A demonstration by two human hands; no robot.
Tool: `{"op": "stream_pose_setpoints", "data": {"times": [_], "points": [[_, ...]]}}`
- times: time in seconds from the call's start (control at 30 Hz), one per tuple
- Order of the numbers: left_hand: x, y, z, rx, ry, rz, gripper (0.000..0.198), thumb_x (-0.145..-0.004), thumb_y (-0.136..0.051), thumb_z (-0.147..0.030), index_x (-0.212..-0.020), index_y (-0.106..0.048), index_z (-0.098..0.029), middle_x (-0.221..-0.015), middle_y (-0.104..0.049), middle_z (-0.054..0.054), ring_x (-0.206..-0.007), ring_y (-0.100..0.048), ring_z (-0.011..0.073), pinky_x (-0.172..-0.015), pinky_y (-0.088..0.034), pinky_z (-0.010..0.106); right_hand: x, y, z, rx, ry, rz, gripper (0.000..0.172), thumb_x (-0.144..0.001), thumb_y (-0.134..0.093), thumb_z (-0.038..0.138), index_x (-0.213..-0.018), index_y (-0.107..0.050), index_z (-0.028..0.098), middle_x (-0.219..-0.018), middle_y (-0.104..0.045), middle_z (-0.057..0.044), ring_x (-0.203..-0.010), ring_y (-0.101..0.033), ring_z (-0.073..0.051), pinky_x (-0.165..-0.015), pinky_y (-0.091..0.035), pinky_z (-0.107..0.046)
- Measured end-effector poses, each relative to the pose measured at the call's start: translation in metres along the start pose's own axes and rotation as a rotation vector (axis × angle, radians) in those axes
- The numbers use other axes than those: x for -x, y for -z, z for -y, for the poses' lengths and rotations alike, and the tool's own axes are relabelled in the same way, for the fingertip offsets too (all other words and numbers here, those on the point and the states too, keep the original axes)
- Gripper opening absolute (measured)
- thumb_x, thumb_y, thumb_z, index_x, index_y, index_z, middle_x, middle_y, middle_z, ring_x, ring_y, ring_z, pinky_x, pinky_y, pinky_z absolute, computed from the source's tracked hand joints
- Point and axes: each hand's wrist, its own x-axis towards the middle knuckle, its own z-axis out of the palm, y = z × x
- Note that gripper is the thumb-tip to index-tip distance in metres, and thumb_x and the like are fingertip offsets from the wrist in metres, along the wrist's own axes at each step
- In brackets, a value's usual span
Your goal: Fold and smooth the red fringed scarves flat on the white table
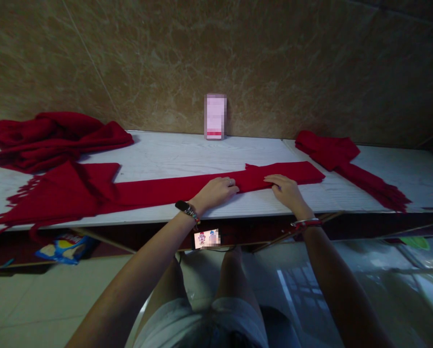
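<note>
A long red scarf (158, 190) lies lengthwise along the white tabletop, folded into a narrow strip with layered cloth at its right end. Its fringed left end spreads wider and hangs over the front edge. My left hand (216, 193), with a ring and a dark wristband, is closed on the near edge of the strip, fingers curled and partly hidden. To its right, my right hand (287, 191) rests on the folded part, fingers stretched out over the cloth and apart. A red bracelet circles that wrist.
A bunched red cloth (57, 140) lies at the back left. Another red scarf with fringe (347, 164) is at the right. A pink-screened phone (215, 116) leans on the marbled wall. Below the tabletop are a lit screen (206, 239) and a blue snack bag (64, 249).
</note>
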Motion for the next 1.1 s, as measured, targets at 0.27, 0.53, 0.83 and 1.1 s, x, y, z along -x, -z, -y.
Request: {"op": "stream_pose_setpoints", "data": {"times": [0.27,0.53,0.83,1.1], "points": [[-0.001,0.001,-0.001,0.052,0.033,-0.004,0.027,-0.094,-0.043,-0.026,-0.101,-0.066,-0.016,-0.096,-0.067,0.007,-0.09,-0.06,0.0174,-0.078,-0.044,0.03,0.001,0.001,-0.001,-0.047,0.013,-0.03,0.031,-0.072,-0.043,0.011,-0.08,-0.072,0.021,-0.094,-0.074,-0.006,-0.093,-0.067,-0.022,-0.091,-0.051,-0.041],[-0.002,0.005,-0.002,0.128,0.186,0.026,0.035,-0.095,-0.041,-0.036,-0.115,-0.062,-0.018,-0.127,-0.056,0.01,-0.116,-0.05,0.0241,-0.094,-0.041,0.041,-0.019,-0.007,0.032,-0.022,-0.046,0.041,0.035,-0.084,-0.039,0.018,-0.105,-0.068,0.017,-0.109,-0.07,-0.01,-0.107,-0.061,-0.022,-0.099,-0.044,-0.043],[0.002,0.0,-0.004,0.132,0.456,0.162,0.046,-0.096,-0.031,-0.032,-0.136,-0.043,-0.013,-0.145,-0.041,0.01,-0.134,-0.035,0.0245,-0.108,-0.03,0.045,-0.032,-0.026,0.058,0.179,-0.048,0.369,0.046,-0.093,-0.029,0.028,-0.135,-0.047,0.022,-0.144,-0.044,-0.007,-0.134,-0.037,-0.023,-0.109,-0.027,-0.053],[0.002,-0.004,-0.001,0.168,0.441,0.165,0.047,-0.095,-0.028,-0.032,-0.137,-0.042,-0.014,-0.146,-0.039,0.01,-0.135,-0.033,0.0256,-0.108,-0.028,0.049,-0.025,0.011,-0.017,0.375,-0.162,0.352,0.048,-0.09,-0.032,0.028,-0.132,-0.05,0.017,-0.141,-0.047,-0.015,-0.13,-0.04,-0.034,-0.102,-0.031,-0.065]]}}
